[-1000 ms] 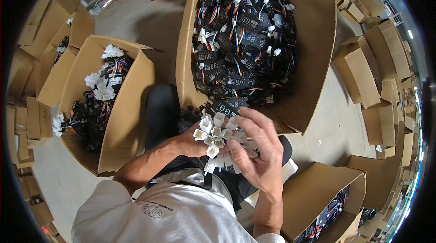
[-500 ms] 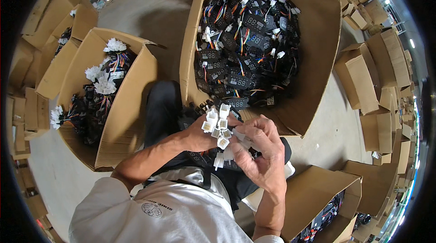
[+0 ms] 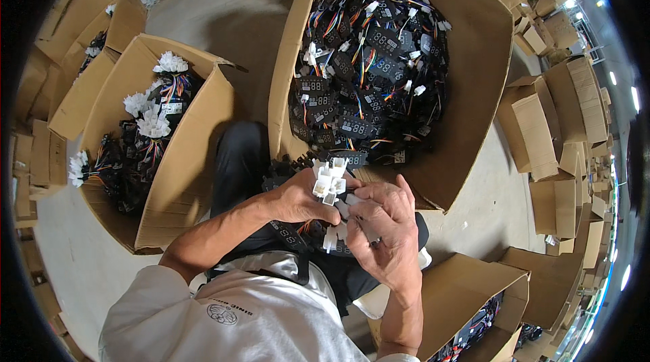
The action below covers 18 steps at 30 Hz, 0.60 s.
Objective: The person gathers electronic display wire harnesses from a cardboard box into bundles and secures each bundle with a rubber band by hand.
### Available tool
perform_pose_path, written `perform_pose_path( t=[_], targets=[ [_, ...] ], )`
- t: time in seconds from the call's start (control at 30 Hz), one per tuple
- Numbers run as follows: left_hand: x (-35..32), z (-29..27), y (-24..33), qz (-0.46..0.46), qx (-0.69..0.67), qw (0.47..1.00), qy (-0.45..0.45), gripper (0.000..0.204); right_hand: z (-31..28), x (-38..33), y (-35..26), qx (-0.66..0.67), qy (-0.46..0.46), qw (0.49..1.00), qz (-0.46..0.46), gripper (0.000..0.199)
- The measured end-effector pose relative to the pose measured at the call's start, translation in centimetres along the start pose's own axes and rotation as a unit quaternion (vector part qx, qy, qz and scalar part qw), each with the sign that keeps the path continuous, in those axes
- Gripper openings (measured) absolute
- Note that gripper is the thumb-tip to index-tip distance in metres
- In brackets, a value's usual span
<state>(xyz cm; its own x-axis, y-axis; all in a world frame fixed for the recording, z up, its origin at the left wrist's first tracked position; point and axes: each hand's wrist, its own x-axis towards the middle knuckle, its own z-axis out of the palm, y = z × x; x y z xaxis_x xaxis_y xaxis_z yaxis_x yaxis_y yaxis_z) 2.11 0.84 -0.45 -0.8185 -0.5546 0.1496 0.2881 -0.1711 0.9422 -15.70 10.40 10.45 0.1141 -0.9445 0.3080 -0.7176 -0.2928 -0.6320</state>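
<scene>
My left hand [image 3: 298, 198] is closed around a bunch of white plastic connectors [image 3: 329, 180] whose wires run down to small black display boards in my lap. My right hand [image 3: 382, 226] sits just to the right of them, its fingers pinching more white connectors [image 3: 333, 236] from the same bundle. Both hands are above my dark trousers [image 3: 237, 159], right in front of the big cardboard box [image 3: 477, 57], which is heaped with black display boards and coloured wires [image 3: 369, 71].
A second open cardboard box [image 3: 193, 138] on my left holds gathered bundles with white connector clusters [image 3: 154, 125] on top. Folded and open cartons [image 3: 555, 132] are stacked on the right and far left. Another box with wired parts [image 3: 474, 308] sits at lower right. Grey floor lies between.
Both hands have stayed over my lap; the connector bunch in my left hand is gathered a little tighter and my right fingers have shifted lower on the bundle.
</scene>
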Motion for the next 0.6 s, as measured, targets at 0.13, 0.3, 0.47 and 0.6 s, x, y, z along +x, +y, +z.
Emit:
perform_pose_path(
  t=[0.13, 0.3, 0.47, 0.6],
  targets=[
    [0.4, -0.2, 0.3, -0.01, 0.131, 0.99, -0.056, 0.072, 0.4, 0.1, -0.6, 0.004, 0.017, 0.999, 0.03, 0.024],
    [0.1, 0.5, -0.5, -0.068, -0.002, 0.998, -0.01, 0.066, 1.5, 0.6, -0.4, -0.021, 0.032, 0.999, 0.033, 0.028],
    [0.6, -0.2, 0.1, 0.059, 0.074, 0.993, -0.072, 0.063, 0.6, 0.3, 0.5, 0.032, 0.0, 0.998, 0.051, 0.024],
    [-0.2, 0.1, -1.0, -0.021, 0.049, 0.997, -0.048, 0.065, 0.4, -0.8, 0.3, 0.013, -0.003, 0.999, 0.045, 0.022]
  ],
)
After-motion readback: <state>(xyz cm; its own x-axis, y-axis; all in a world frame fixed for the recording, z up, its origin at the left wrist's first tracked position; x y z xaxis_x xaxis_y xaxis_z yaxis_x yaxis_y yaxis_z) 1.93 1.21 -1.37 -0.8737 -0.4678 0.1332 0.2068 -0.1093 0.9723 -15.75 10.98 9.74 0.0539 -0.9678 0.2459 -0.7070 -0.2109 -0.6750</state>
